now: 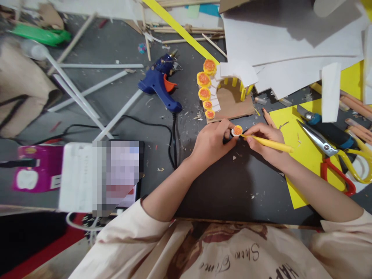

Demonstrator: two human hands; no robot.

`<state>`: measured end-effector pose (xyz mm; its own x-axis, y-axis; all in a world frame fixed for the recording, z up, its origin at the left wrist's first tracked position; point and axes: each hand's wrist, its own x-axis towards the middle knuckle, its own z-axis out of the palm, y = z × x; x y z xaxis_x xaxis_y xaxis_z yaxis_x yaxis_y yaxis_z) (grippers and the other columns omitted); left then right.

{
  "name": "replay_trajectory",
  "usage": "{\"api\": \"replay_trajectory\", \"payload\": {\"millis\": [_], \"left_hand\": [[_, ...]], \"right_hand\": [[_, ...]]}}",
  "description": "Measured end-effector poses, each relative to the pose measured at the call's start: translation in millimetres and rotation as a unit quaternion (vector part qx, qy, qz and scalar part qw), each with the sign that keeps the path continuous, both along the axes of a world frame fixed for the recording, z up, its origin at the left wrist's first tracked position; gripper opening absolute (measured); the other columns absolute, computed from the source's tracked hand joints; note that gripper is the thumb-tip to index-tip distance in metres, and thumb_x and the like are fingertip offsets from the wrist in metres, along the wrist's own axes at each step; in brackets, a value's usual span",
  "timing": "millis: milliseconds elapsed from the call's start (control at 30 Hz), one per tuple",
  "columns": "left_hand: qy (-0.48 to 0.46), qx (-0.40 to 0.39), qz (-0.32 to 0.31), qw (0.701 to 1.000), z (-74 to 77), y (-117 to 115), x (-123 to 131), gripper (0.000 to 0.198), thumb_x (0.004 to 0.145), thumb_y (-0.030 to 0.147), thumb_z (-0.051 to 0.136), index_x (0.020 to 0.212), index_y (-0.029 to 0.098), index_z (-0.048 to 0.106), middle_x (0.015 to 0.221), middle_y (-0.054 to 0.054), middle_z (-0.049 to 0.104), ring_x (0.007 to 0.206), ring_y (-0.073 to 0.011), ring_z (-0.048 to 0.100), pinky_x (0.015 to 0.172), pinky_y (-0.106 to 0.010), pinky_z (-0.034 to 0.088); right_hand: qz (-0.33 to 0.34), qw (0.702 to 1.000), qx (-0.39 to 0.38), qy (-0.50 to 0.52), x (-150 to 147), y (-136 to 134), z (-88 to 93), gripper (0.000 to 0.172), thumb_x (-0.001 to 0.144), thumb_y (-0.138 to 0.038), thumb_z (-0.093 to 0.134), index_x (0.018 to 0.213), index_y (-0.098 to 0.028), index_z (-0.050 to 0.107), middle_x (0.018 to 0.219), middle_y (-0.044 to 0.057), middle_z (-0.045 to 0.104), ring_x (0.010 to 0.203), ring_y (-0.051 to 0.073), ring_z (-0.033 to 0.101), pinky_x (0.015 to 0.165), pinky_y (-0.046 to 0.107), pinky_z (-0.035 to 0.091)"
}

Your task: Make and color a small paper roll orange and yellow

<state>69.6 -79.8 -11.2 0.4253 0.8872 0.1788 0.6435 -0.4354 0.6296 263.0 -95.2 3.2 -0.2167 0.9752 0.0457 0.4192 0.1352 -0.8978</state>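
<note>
My left hand is closed around a small round disc with an orange middle and a partly white rim. A dark piece, its kind hidden by the fingers, shows beside the disc in the same grip. Pinched in my right hand is a yellow marker, its tip at the disc's edge. Just beyond my hands stands a cardboard model with a curved white stepped strip and short yellow posts. Along its left side runs a row of several orange discs with yellow rims.
To the left lie a blue glue gun with its cable, glue sticks and a phone. On the right, scissors and a cutter rest on yellow paper. White sheets cover the back right.
</note>
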Motion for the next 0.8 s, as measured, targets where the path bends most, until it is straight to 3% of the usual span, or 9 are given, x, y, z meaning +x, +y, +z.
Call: {"api": "replay_trajectory", "payload": {"millis": [433,600,800], "left_hand": [[-0.001,0.015,0.0,1.0,-2.1,-0.5,0.0,0.012,0.079,0.016,0.06,0.089,0.019,0.054,0.063,0.005,0.05,0.057,-0.0116,0.046,0.059,-0.023,0.035],[0.005,0.01,0.004,1.0,-2.1,-0.6,0.4,0.01,0.08,0.019,0.059,0.089,0.019,0.054,0.064,0.005,0.051,0.06,-0.0125,0.048,0.062,-0.024,0.037],[0.002,0.008,0.0,1.0,-1.1,-0.1,0.5,0.011,0.079,0.018,0.06,0.088,0.019,0.054,0.063,0.005,0.052,0.06,-0.0128,0.049,0.061,-0.024,0.037]], "right_hand": [[-0.009,1.0,0.009,-0.008,-1.0,-1.2,-0.3,0.012,0.082,-0.034,0.065,0.079,-0.023,0.065,0.06,-0.005,0.062,0.051,0.01,0.053,0.064,0.03,0.049],[0.003,1.0,0.011,-0.006,-2.3,-0.9,-0.1,0.011,0.083,-0.033,0.063,0.078,-0.024,0.064,0.059,-0.006,0.061,0.049,0.01,0.051,0.053,0.026,0.045],[-0.003,1.0,0.009,-0.007,-1.2,-0.5,0.1,0.013,0.083,-0.035,0.063,0.079,-0.023,0.064,0.059,-0.005,0.061,0.051,0.01,0.053,0.055,0.027,0.045]]}}
